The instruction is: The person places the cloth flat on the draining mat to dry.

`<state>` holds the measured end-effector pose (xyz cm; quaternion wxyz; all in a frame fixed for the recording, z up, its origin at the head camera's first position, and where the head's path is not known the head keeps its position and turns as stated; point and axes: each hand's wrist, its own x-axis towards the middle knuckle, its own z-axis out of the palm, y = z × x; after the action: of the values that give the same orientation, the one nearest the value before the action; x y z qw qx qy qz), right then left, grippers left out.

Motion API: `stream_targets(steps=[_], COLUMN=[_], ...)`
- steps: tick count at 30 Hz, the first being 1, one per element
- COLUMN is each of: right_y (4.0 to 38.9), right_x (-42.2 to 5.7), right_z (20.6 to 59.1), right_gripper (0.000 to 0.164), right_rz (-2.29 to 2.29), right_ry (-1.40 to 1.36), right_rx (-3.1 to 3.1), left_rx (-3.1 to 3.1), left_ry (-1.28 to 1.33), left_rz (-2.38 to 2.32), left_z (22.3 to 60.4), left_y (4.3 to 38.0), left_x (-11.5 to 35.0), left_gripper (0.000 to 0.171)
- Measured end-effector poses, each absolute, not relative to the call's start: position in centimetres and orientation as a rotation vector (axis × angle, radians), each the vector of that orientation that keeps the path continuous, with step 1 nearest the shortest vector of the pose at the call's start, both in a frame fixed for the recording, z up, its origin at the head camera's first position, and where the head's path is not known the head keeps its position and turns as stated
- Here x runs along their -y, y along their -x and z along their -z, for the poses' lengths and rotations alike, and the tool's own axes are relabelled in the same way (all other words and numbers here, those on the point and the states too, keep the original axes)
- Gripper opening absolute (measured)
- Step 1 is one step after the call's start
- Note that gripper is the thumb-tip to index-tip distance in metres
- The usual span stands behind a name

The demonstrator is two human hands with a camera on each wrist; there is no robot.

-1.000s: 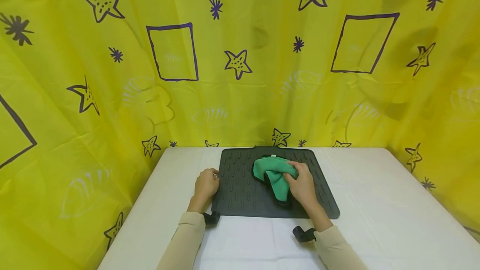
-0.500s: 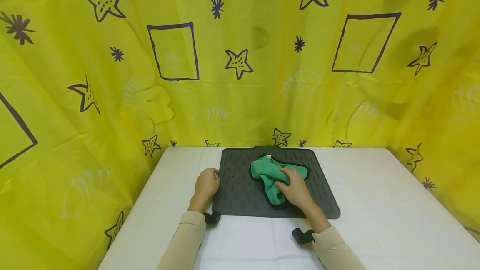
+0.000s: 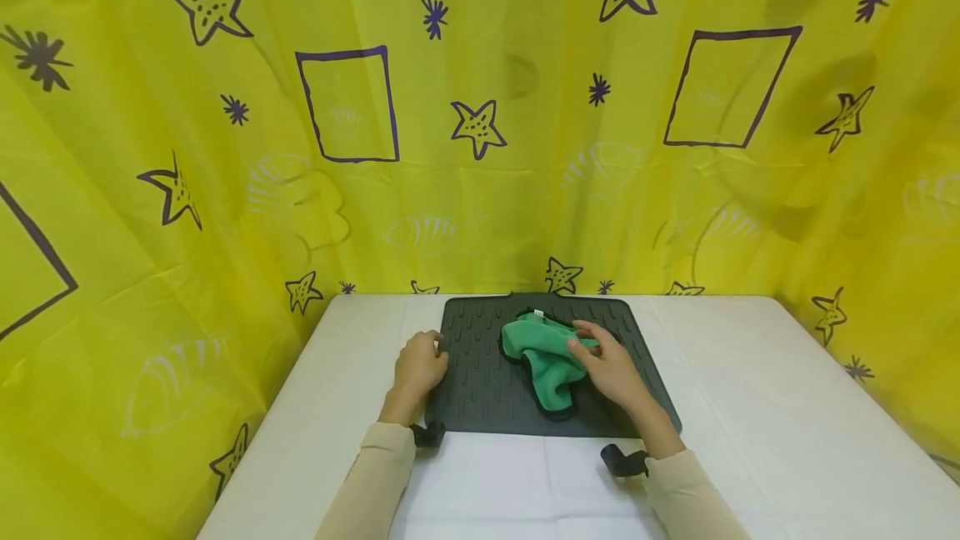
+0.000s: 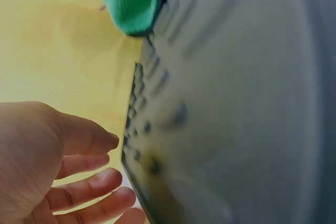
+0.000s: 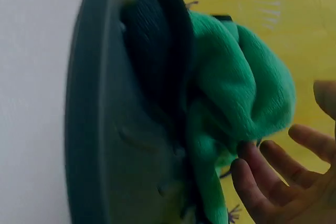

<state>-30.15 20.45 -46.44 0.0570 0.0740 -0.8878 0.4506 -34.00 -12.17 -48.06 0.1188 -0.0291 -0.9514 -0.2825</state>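
Note:
A crumpled green cloth with a dark edging and a small white tag lies on a dark grey ribbed mat. Beside the cloth's right part is my right hand, its fingers spread and loosely bent. In the right wrist view the fingertips come right up to the folds without gripping them; whether they touch is hard to tell. My left hand hovers at the mat's left edge. The left wrist view shows its fingers loosely bent near that edge, holding nothing.
The mat lies on a white-covered table, close to its far edge. A yellow curtain with stars and squares hangs behind and at both sides. Dark wrist mounts sit on both wrists.
My right hand has let go of the green cloth and shifted slightly right. The cloth has spread out a little on the mat. My left hand has moved slightly at the mat's edge.

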Motion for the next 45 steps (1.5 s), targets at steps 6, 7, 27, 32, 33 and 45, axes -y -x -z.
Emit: stream_targets(steps=[6, 7, 27, 32, 33, 45], right_y=[30.5, 30.5, 30.5, 30.7, 30.7, 30.4], right_x=[-22.9, -23.2, -24.6, -24.7, -24.8, -26.6], right_z=[46.0, 46.0, 46.9, 47.4, 47.4, 46.5], right_gripper=[0.047, 0.045, 0.049, 0.047, 0.047, 0.033], right_rz=[-1.346, -1.339, -1.168, -1.139, -1.149, -1.285], right_ry=[-0.076, -0.052, -0.079, -0.069, -0.066, 0.107], right_rx=[2.634, 2.64, 2.912, 2.889, 2.877, 2.675], left_rx=[2.755, 2.754, 2.921, 2.883, 2.876, 2.793], left_ry=[0.239, 0.281, 0.567, 0.582, 0.585, 0.34], left_rz=[0.802, 0.801, 0.7, 0.769, 0.794, 1.071], left_z=[46.8, 46.7, 48.5, 48.7, 48.6, 47.0], left_y=[32.8, 32.6, 29.0, 28.7, 28.6, 30.2], left_x=[9.2, 8.7, 1.7, 0.6, 0.5, 3.3], left_gripper=[0.011, 0.009, 0.039, 0.023, 0.023, 0.01])
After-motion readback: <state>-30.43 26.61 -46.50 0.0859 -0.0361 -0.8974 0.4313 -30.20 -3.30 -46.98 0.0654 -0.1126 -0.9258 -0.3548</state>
